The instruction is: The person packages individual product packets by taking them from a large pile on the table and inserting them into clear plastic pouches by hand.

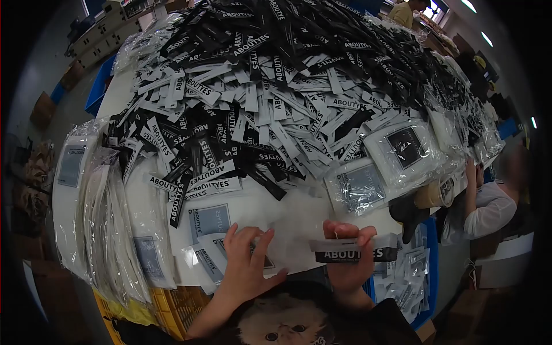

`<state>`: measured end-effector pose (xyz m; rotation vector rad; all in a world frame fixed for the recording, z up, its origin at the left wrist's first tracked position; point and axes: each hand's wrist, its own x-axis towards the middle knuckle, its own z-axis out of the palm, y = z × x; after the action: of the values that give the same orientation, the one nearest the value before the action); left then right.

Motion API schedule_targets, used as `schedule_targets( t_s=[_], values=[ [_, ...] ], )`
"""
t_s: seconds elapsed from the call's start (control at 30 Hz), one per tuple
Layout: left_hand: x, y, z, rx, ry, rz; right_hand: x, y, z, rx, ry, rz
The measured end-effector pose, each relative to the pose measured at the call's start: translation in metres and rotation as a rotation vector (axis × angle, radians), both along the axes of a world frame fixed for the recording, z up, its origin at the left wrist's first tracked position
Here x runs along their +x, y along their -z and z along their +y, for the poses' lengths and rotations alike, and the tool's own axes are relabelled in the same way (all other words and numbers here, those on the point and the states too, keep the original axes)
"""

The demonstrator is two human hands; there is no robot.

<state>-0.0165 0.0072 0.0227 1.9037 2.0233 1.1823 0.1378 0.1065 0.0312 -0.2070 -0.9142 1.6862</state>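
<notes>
Nearest the camera, below the near edge of the heap (276, 86) of black and pale printed packets, a dark shirt (284, 322) carries a printed animal face. Left of it, below the heap's near left side, is a yellow crate (178, 307); to the right, below the heap's near right side, a blue bin (432, 270) holds pale packets in clear wrap.

On the near side of the heap, the right hand (349, 259) grips a black-and-white packet (353, 251) marked ABOUTYES, lying crosswise between thumb and fingers. The left hand (247, 259) is released, with curved fingers parted and the thumb spread, over pale packets (208, 261) just short of the heap; whether a fingertip touches one, I cannot tell. Beyond it, at the heap's near edge, lies a clear bag (210, 221) with a grey printed panel.

Left of the heap, long clear-wrapped bundles (72, 198) lie in a row. At its near right side are a wrapped pack with a grey panel (357, 185) and another with a black panel (402, 144), with a lidded cup (434, 194) beside them. Right of the cup, a person in a pale sleeve (489, 210) reaches towards the heap's right edge. Beyond the heap, a person in a yellowish top (402, 14) is at the far right, and grey cabinets (103, 34) stand at the far left
</notes>
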Motion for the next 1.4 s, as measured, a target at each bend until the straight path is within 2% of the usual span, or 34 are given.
schedule_targets(
  t_s=[0.07,0.13,0.2,0.27,0.33,0.4,0.43,0.47,0.5,0.57,0.6,0.63,0.7,0.73,0.77,0.83,0.87,0.93,1.03,1.07,1.13,1.17,1.23,1.27,1.33,1.37,1.4],
  values=[
    [0.002,-0.003,0.002,0.01,0.032,-0.049,-0.015,-0.002,-0.001,-0.015,-0.202,-0.037],
    [0.002,-0.011,0.004,0.031,0.03,-0.039,-0.022,-0.003,-0.001,0.026,-0.267,-0.121],
    [0.0,-0.013,0.003,0.051,0.019,-0.032,-0.026,-0.003,-0.005,0.106,-0.335,-0.411],
    [-0.001,-0.012,0.001,0.039,-0.029,-0.008,-0.025,-0.005,-0.008,0.063,-0.34,-0.383],
    [-0.008,-0.032,0.003,0.075,-0.074,-0.045,-0.024,-0.005,-0.006,0.022,-0.337,-0.355],
    [-0.021,-0.051,0.003,0.106,-0.116,-0.088,-0.02,-0.001,-0.004,-0.078,-0.392,-0.193],
    [-0.034,-0.058,0.0,-0.058,-0.053,-0.184,-0.021,-0.006,-0.005,-0.077,-0.393,-0.195],
    [-0.043,-0.062,-0.002,-0.222,0.011,-0.278,-0.024,-0.014,-0.005,-0.047,-0.354,-0.216],
    [-0.049,-0.054,0.001,0.014,0.101,-0.248,-0.027,-0.02,-0.005,-0.016,-0.315,-0.234],
    [-0.049,-0.067,-0.004,-0.077,0.083,-0.289,-0.023,-0.025,0.002,0.122,0.025,-0.292],
    [-0.048,-0.072,-0.007,-0.173,0.067,-0.337,-0.021,-0.02,0.009,0.332,0.239,-0.475],
    [-0.047,-0.072,-0.008,-0.171,0.064,-0.336,-0.015,-0.02,0.013,0.334,0.237,-0.473],
    [-0.042,-0.072,-0.012,-0.216,0.011,-0.471,-0.012,-0.033,0.016,0.692,-0.013,-0.869],
    [-0.042,-0.07,-0.014,-0.22,0.012,-0.471,-0.012,-0.051,0.012,0.585,-0.234,-1.024],
    [-0.043,-0.066,-0.017,-0.248,0.04,-0.431,-0.008,-0.047,0.015,0.584,-0.235,-1.026],
    [-0.042,-0.057,-0.022,-0.273,0.065,-0.397,0.007,-0.031,0.031,0.536,-0.815,-1.031],
    [-0.041,-0.052,-0.026,-0.29,0.137,-0.428,0.009,-0.02,0.037,0.537,-0.821,-1.035],
    [-0.036,-0.047,-0.028,-0.312,0.207,-0.463,0.009,-0.003,0.043,0.727,-1.117,-0.967],
    [-0.026,-0.044,-0.025,-0.321,0.217,-0.397,0.0,0.0,0.035,0.622,-1.211,-1.005],
    [-0.024,-0.044,-0.023,-0.334,0.206,-0.405,-0.004,0.001,0.029,0.615,-1.218,-1.006],
    [-0.021,-0.043,-0.023,-0.345,0.195,-0.413,-0.012,-0.002,0.017,0.478,-1.049,-1.114],
    [-0.02,-0.042,-0.023,-0.371,0.229,-0.463,-0.014,-0.006,0.015,0.476,-1.05,-1.117],
    [-0.021,-0.041,-0.024,-0.393,0.262,-0.515,-0.019,-0.013,0.015,0.411,-1.167,-1.432],
    [-0.025,-0.04,-0.025,-0.471,0.215,-0.562,-0.014,-0.009,0.015,0.41,-1.17,-1.434],
    [-0.026,-0.035,-0.028,-0.546,0.168,-0.604,-0.004,0.002,0.014,-0.11,-0.815,-0.852],
    [-0.022,-0.031,-0.03,-0.404,0.035,-0.763,-0.003,0.001,0.014,-0.107,-0.813,-0.852],
    [-0.019,-0.028,-0.03,-0.257,-0.099,-0.917,-0.002,-0.005,0.013,0.077,-0.737,-0.833]
  ],
)
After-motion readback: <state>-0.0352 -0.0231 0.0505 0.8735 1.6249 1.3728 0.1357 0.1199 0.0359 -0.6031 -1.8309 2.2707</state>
